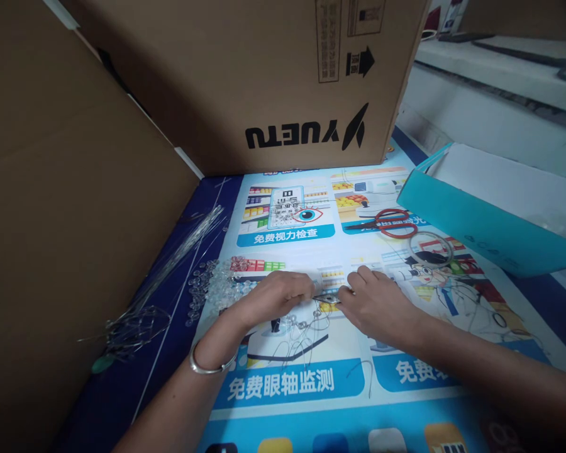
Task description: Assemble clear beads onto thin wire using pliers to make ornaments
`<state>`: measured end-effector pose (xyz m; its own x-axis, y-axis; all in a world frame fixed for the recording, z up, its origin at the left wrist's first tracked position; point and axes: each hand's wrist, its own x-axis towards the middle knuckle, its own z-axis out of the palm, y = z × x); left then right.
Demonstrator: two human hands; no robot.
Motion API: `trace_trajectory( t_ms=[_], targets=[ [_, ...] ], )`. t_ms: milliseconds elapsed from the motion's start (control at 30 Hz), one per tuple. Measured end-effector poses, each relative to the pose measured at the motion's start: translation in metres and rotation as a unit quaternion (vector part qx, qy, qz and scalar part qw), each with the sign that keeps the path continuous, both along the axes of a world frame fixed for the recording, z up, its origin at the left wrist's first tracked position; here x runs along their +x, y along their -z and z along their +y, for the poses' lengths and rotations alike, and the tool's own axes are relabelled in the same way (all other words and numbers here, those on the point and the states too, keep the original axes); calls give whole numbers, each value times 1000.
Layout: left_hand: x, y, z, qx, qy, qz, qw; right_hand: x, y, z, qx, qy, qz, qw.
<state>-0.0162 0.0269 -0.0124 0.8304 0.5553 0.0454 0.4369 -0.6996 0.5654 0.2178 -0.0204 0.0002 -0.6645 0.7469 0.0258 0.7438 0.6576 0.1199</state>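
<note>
My left hand (280, 294), with a silver bangle on the wrist, is closed in a pinch on thin wire. Facing it, my right hand (375, 303) wraps around small pliers (329, 299); their metal jaws point left toward the left fingertips, and the handles are hidden in the palm. Below the hands, thin wire strung with clear beads (302, 325) hangs or lies in loose loops. Just left of my left hand spreads a heap of clear beads (224, 283). What exactly sits between the jaws is too small to tell.
Red-handled scissors (396, 224) and a ring-shaped coil (431, 248) lie right of centre. A teal box (490, 217) stands at the right. Cardboard panels (245, 82) wall the back and left. Straight wires (179, 248) lie along the left, and loose wire (481, 308) lies at right.
</note>
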Motion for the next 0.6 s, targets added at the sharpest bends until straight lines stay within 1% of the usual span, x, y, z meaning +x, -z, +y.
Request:
trace_trajectory(
  t_ms=[100,267,400,600],
  targets=[
    [-1,0,0,-9,-3,3,1000,1,-1,1,-4,-5,1,1000],
    [-2,0,1,-28,-24,-3,999,2,-2,3,-29,17,33,999],
    [-1,-2,0,-45,-22,-8,999,2,-2,4,-41,22,49,998],
    [0,-2,0,-38,-30,-16,999,-3,-5,-1,-24,34,48,998]
  ],
)
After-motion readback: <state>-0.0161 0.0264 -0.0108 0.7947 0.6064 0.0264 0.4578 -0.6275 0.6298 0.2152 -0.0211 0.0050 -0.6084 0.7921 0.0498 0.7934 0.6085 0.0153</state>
